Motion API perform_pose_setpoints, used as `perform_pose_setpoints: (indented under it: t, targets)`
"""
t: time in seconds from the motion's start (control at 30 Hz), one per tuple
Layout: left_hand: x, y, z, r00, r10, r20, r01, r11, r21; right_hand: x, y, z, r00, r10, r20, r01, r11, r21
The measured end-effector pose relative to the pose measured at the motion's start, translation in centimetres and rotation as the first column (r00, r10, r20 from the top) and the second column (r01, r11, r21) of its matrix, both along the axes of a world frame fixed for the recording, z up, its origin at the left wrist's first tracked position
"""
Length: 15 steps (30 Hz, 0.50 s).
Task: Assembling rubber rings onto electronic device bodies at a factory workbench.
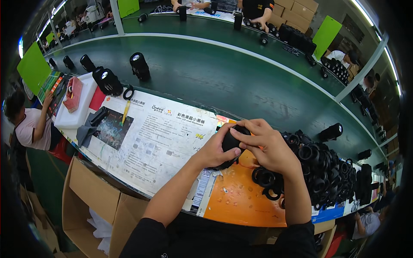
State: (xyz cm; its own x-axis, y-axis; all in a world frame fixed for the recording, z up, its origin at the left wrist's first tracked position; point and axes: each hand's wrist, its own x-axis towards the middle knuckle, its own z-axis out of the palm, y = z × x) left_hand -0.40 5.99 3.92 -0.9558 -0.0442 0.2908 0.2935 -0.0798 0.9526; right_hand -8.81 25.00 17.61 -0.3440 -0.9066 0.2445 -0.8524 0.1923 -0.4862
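Note:
In front of me, above the inner edge of an orange sheet (pixel 232 195), both hands hold a rounded black device (pixel 231 142). My left hand (pixel 215 148) is wrapped round its left side, thumb across the front. From the right, my right hand (pixel 272 148) closes over it, its fingers pressed on the top. Much of the device is hidden by my fingers, so its kind is unclear. Right beside my right wrist lies a large heap of black rings (pixel 320 167), some of them loose on the orange sheet.
A green conveyor (pixel 193 64) runs beyond the table, carrying black cylindrical lamps (pixel 140 66). Left on the white printed sheet (pixel 159 142) are a yellow pen (pixel 126 112) and grey cloth (pixel 86 134). An open cardboard box (pixel 97 189) stands below the table. Other people work around.

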Motion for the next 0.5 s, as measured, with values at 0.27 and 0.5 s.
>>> perform_pose_setpoints:
  t: [0.27,0.5]
  targets:
    - [0.4,-0.6,0.4,0.988,-0.017,0.154,0.020,1.000,-0.021,0.4,-0.3,0.5,0.999,0.025,0.022,-0.025,1.000,-0.006]
    - [0.1,-0.1,-0.2,0.996,0.034,0.078,-0.028,0.997,-0.070,-2.4,-5.9,-1.0,0.911,-0.195,0.362,0.209,0.978,0.002]
